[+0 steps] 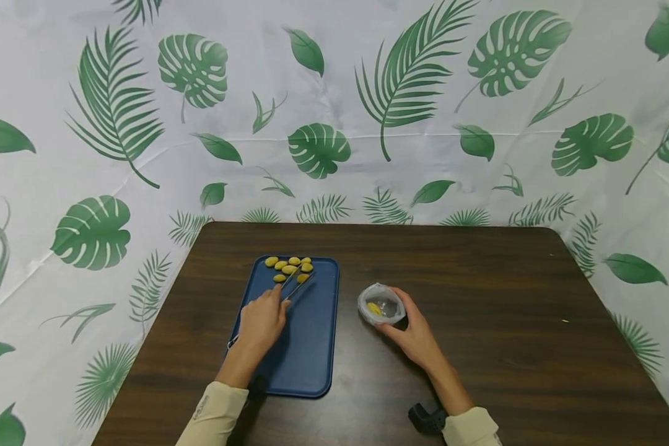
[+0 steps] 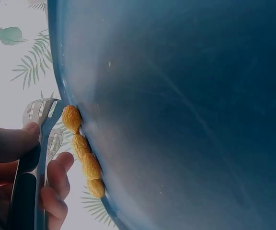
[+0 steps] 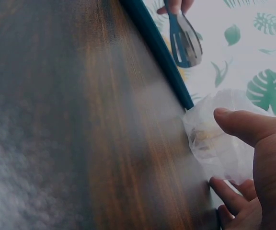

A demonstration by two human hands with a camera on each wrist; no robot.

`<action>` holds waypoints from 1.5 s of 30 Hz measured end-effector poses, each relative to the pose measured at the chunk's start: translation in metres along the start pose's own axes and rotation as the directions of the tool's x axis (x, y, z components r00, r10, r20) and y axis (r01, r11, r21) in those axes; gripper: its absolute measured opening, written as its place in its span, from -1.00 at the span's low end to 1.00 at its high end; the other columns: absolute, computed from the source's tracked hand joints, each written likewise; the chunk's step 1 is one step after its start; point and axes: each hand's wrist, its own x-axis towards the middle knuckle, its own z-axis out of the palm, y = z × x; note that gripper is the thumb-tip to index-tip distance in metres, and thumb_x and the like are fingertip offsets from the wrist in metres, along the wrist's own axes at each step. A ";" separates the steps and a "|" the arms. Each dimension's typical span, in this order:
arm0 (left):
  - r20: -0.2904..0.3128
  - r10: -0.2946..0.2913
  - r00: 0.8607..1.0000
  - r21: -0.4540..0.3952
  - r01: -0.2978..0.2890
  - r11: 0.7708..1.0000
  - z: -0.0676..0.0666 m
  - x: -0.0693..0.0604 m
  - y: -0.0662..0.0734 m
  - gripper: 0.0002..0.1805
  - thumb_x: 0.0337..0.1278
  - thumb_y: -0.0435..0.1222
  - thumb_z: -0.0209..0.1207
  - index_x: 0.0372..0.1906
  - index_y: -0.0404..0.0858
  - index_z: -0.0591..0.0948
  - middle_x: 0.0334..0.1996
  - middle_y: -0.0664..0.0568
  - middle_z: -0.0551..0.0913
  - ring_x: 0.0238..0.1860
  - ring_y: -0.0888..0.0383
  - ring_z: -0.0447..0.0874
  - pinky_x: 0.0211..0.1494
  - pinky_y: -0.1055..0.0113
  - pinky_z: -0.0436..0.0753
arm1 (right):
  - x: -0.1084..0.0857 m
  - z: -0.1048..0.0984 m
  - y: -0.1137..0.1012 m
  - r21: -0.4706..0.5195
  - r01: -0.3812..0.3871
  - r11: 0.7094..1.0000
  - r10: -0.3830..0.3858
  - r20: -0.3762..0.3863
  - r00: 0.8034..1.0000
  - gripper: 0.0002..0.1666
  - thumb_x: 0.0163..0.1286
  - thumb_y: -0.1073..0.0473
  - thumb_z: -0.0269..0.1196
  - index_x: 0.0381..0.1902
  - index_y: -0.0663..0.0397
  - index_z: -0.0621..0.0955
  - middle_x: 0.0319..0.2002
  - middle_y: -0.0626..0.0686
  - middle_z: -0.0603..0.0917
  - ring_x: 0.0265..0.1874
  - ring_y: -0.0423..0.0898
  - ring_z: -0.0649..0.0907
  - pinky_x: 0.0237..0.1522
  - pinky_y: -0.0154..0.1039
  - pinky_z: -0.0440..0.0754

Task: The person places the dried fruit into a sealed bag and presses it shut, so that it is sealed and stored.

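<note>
My left hand [image 1: 261,322] grips metal slotted tongs [image 2: 43,120], whose tips are over the yellow nut-like pieces [image 1: 289,269] at the far end of a blue tray [image 1: 306,347]. Several of these pieces [image 2: 90,166] line the tray's rim in the left wrist view. Whether the tongs pinch a piece, I cannot tell. To the right of the tray, my right hand [image 1: 418,334] holds a small container lined with a clear plastic bag [image 1: 365,297], fingers and thumb around its side. Yellow pieces [image 1: 374,308] lie inside it. The right wrist view shows the bag [image 3: 229,153] beside my thumb.
The dark wooden table [image 1: 479,279] extends around the tray and to the right of the container. A white cloth with green leaves [image 1: 334,74] hangs behind it. A black device [image 1: 425,419] is at my right wrist.
</note>
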 end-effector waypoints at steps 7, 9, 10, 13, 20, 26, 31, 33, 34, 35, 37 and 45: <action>0.003 0.000 1.000 0.001 0.000 1.000 0.003 0.000 -0.002 -0.52 0.47 -0.12 0.20 0.24 -0.40 0.62 -0.10 -0.26 0.78 -0.26 -0.23 0.79 -0.24 -0.09 0.72 | -0.001 0.001 0.001 -0.001 -0.005 1.000 0.005 0.003 1.000 -0.03 0.26 0.04 0.52 0.54 -0.19 0.32 0.41 0.09 0.49 0.39 0.15 0.48 0.39 0.27 0.33; 0.001 0.000 1.000 0.000 0.000 1.000 0.004 0.001 -0.002 -0.53 0.46 -0.13 0.21 0.24 -0.39 0.63 -0.12 -0.25 0.78 -0.27 -0.23 0.78 -0.24 -0.10 0.72 | -0.001 0.001 0.001 0.001 -0.004 1.000 0.004 0.004 1.000 -0.03 0.26 0.04 0.52 0.54 -0.18 0.32 0.41 0.10 0.49 0.39 0.15 0.48 0.38 0.27 0.33; 0.001 0.000 1.000 0.000 0.000 1.000 0.004 0.001 -0.003 -0.53 0.46 -0.14 0.21 0.24 -0.39 0.63 -0.13 -0.24 0.79 -0.26 -0.23 0.79 -0.24 -0.10 0.72 | -0.001 0.000 0.000 0.003 -0.002 1.000 0.002 0.003 1.000 -0.03 0.26 0.04 0.52 0.54 -0.18 0.32 0.41 0.10 0.49 0.39 0.15 0.48 0.39 0.27 0.33; 0.005 -0.003 1.000 0.001 0.003 1.000 0.005 0.002 -0.003 -0.54 0.46 -0.15 0.21 0.24 -0.39 0.63 -0.15 -0.24 0.79 -0.27 -0.23 0.78 -0.25 -0.10 0.71 | 0.000 0.000 0.000 0.003 0.003 1.000 -0.003 0.003 1.000 -0.04 0.26 0.04 0.52 0.54 -0.17 0.32 0.41 0.11 0.49 0.38 0.15 0.49 0.38 0.27 0.34; 0.013 -0.010 1.000 -0.002 0.010 1.000 0.007 0.004 -0.004 -0.58 0.46 -0.17 0.21 0.21 -0.37 0.65 -0.16 -0.22 0.79 -0.27 -0.22 0.78 -0.25 -0.09 0.71 | 0.000 -0.001 0.001 -0.003 0.006 1.000 -0.006 0.001 1.000 -0.04 0.27 0.02 0.51 0.54 -0.21 0.31 0.40 0.10 0.50 0.36 0.15 0.50 0.36 0.28 0.36; 0.017 -0.016 1.000 -0.026 0.017 1.000 0.007 0.004 -0.006 -0.61 0.47 -0.20 0.19 0.20 -0.36 0.67 -0.08 -0.23 0.80 -0.21 -0.23 0.79 -0.19 -0.12 0.72 | 0.000 0.000 0.002 -0.008 0.006 1.000 -0.006 0.003 1.000 -0.04 0.28 0.01 0.51 0.54 -0.20 0.31 0.40 0.10 0.50 0.35 0.16 0.51 0.35 0.28 0.37; -0.010 -0.008 1.000 -0.059 0.007 0.998 0.005 0.002 -0.008 -0.62 0.45 -0.21 0.21 0.20 -0.35 0.67 -0.07 -0.22 0.80 -0.21 -0.23 0.80 -0.19 -0.13 0.71 | 0.001 0.000 0.002 -0.007 0.006 1.000 -0.006 0.002 1.000 -0.04 0.28 0.01 0.51 0.54 -0.19 0.31 0.40 0.10 0.50 0.35 0.15 0.51 0.34 0.29 0.37; -0.028 -0.002 1.000 -0.072 0.000 0.997 0.004 0.002 -0.009 -0.62 0.44 -0.21 0.22 0.19 -0.34 0.68 -0.08 -0.22 0.81 -0.21 -0.23 0.80 -0.20 -0.14 0.71 | 0.001 0.000 0.002 -0.007 0.007 1.000 -0.007 0.000 1.000 -0.04 0.27 0.02 0.51 0.54 -0.19 0.31 0.39 0.10 0.50 0.35 0.15 0.51 0.35 0.29 0.37; -0.037 0.000 0.999 -0.078 -0.002 0.997 0.003 0.002 -0.009 -0.62 0.44 -0.21 0.23 0.20 -0.34 0.68 -0.07 -0.22 0.81 -0.20 -0.23 0.80 -0.19 -0.14 0.71 | 0.001 0.000 0.002 -0.006 0.008 1.000 -0.008 -0.001 1.000 -0.04 0.27 0.02 0.51 0.54 -0.19 0.32 0.39 0.10 0.50 0.35 0.15 0.51 0.35 0.29 0.36; -0.044 0.003 0.999 -0.084 -0.006 0.996 0.003 0.001 -0.009 -0.62 0.44 -0.21 0.23 0.20 -0.34 0.68 -0.07 -0.22 0.81 -0.20 -0.23 0.80 -0.18 -0.14 0.71 | 0.001 0.000 0.002 -0.006 0.009 1.000 -0.009 -0.001 1.000 -0.04 0.27 0.02 0.51 0.54 -0.19 0.32 0.39 0.10 0.50 0.35 0.15 0.51 0.35 0.28 0.36; -0.051 0.004 0.999 -0.095 -0.009 0.995 0.001 0.001 -0.009 -0.61 0.43 -0.20 0.24 0.20 -0.34 0.68 -0.08 -0.22 0.81 -0.22 -0.21 0.80 -0.18 -0.13 0.71 | 0.000 0.000 0.002 -0.006 0.009 1.000 -0.009 -0.001 1.000 -0.05 0.27 0.03 0.51 0.54 -0.19 0.32 0.39 0.09 0.51 0.35 0.14 0.51 0.35 0.28 0.36; -0.067 -0.006 0.998 -0.138 -0.004 0.990 -0.006 -0.001 -0.006 -0.59 0.44 -0.18 0.24 0.23 -0.32 0.67 -0.22 -0.16 0.81 -0.45 0.04 0.61 -0.31 0.06 0.64 | 0.000 0.000 0.000 -0.005 -0.004 1.000 0.004 0.004 1.000 -0.04 0.27 0.03 0.51 0.54 -0.23 0.31 0.40 0.08 0.50 0.36 0.14 0.51 0.35 0.28 0.36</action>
